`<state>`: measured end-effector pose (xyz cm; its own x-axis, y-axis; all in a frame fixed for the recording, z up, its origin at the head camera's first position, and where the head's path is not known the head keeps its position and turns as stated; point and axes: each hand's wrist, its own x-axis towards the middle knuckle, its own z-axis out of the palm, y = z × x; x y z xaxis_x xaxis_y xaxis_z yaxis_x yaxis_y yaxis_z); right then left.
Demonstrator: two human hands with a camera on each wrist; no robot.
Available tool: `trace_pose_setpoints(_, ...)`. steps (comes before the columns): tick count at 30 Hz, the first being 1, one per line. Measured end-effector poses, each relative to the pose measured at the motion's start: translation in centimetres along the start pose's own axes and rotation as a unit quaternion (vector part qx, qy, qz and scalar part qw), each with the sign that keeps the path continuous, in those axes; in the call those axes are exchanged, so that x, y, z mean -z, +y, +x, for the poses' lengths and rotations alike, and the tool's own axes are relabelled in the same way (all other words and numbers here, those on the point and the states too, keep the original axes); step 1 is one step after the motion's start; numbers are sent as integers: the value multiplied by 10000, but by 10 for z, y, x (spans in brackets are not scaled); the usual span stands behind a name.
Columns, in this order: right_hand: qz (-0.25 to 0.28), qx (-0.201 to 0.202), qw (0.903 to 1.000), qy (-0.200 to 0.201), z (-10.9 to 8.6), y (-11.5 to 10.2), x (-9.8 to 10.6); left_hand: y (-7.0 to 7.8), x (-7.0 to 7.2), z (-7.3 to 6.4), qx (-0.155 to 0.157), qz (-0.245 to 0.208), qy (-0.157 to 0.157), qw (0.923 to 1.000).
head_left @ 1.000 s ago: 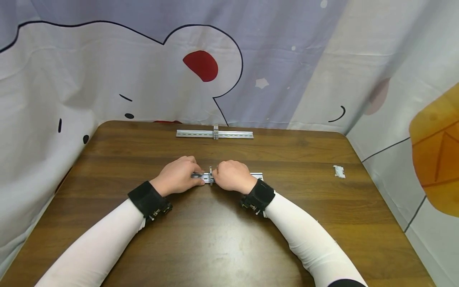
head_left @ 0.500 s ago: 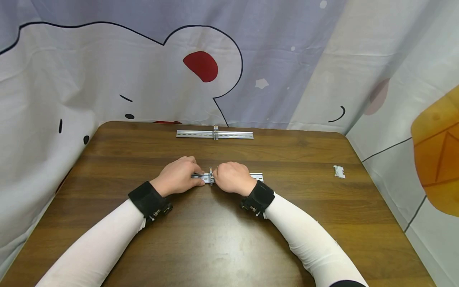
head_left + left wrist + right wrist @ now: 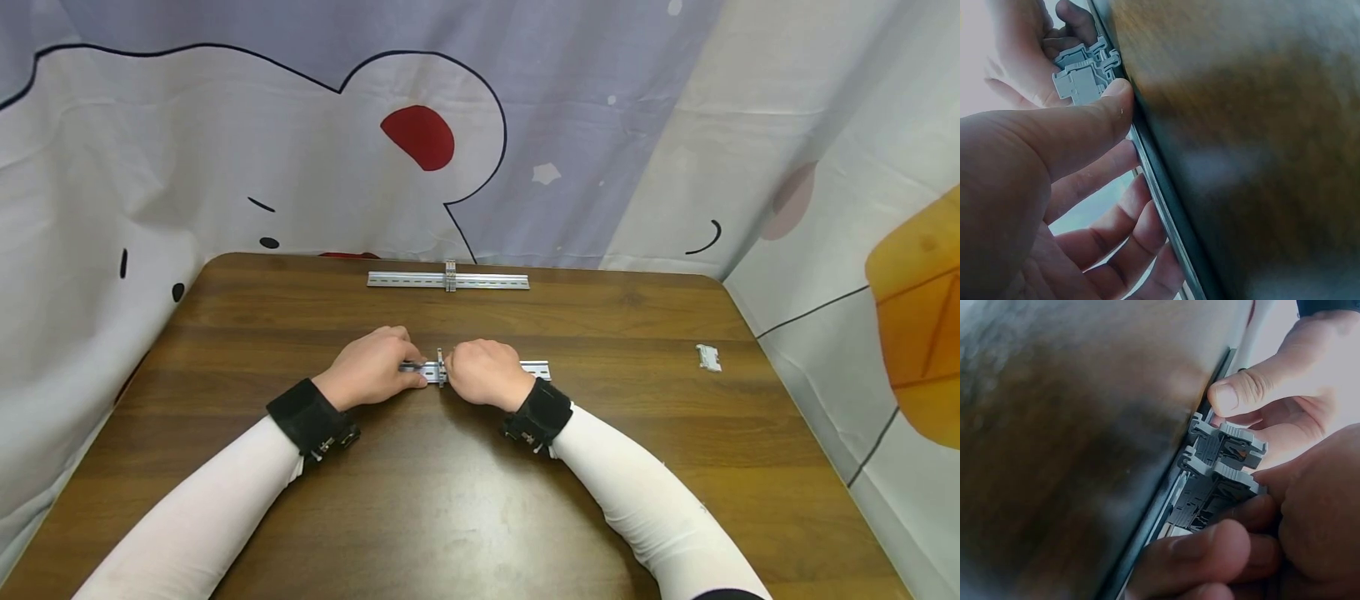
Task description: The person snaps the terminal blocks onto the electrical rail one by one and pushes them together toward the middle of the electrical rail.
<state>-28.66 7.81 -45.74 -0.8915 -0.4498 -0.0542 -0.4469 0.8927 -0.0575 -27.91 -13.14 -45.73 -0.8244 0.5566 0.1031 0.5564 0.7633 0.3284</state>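
Observation:
A metal DIN rail (image 3: 537, 367) lies crosswise on the table under both hands. Two grey terminal blocks (image 3: 1200, 497) sit side by side on it, upright, between the hands. My left hand (image 3: 373, 365) pinches the rail just left of the blocks, its thumb (image 3: 1119, 100) along the near edge and the fingers at the far side. On the other side, my right hand (image 3: 486, 371) has its fingers curled at the right-hand block, with thumb and forefinger against it. Their exact contact is partly hidden.
A second DIN rail (image 3: 491, 282) carrying terminal blocks (image 3: 451, 276) in its middle lies near the back edge of the wooden table (image 3: 480, 500). One loose white-grey piece (image 3: 708, 357) lies at the right. A printed curtain (image 3: 300, 150) hangs behind.
The right hand shifts very slightly at the blocks; the left hand keeps its grip on the rail. The head view drifts slightly. Nothing else visibly differs.

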Motion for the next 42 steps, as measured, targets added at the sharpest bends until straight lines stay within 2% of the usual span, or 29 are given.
trace_pose_setpoints(14,35,-87,9991,-419,-2,-5,5,-4,-2,1,-42,-18,53,10000)
trace_pose_setpoints(23,330,-163,9988,-331,-3,1,4,-3,-2,1,-53,-49,29,10000)
trace_pose_setpoints(30,508,-21,9982,-316,-6,5,8,-3,-3,1,-11,-40,19,10000)
trace_pose_setpoints(36,539,-49,9985,-115,-8,7,9,-4,-2,-1,-17,-25,31,10000)
trace_pose_setpoints(42,502,-459,9971,350,-7,18,10,-3,-3,-1,-62,-69,27,10000)
